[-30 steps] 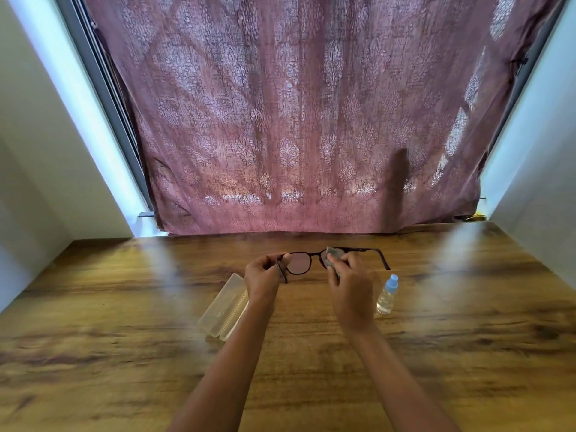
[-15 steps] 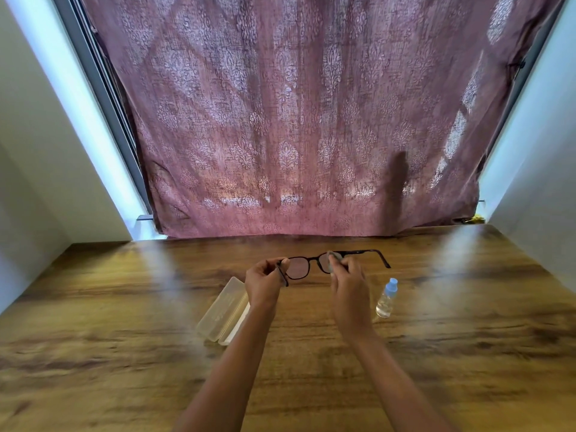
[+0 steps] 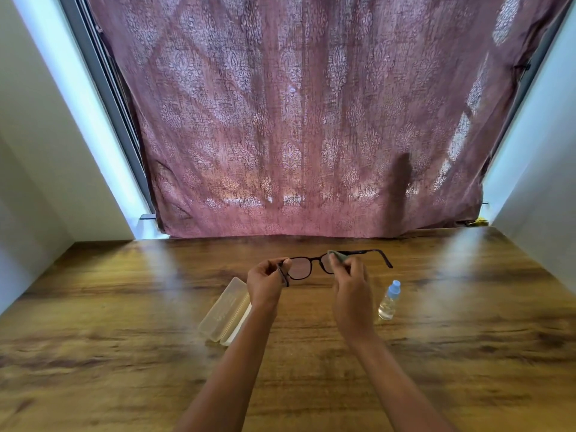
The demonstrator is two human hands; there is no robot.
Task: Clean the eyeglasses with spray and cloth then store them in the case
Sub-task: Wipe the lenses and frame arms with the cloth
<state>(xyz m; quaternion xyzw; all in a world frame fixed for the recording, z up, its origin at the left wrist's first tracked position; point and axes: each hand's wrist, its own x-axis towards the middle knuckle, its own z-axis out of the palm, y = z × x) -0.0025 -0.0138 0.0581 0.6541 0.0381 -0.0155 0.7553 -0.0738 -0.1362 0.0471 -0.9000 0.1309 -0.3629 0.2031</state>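
Eyeglasses (image 3: 300,268) span left-right, temples open; left hand (image 3: 265,283) pinches one hinge, right hand (image 3: 350,286) presses cloth (image 3: 338,256) on the right lens.

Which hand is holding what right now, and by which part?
Left hand grips the eyeglasses at one end of the frame, near the hinge. Right hand pinches the cloth over the other lens.

The table (image 3: 124,353) is done in wood grain with a slight sheen. The case (image 3: 223,310) is moulded in cloudy plastic, the bottle (image 3: 387,302) in clear plastic. The curtain (image 3: 296,120) is woven, kinda coarse.
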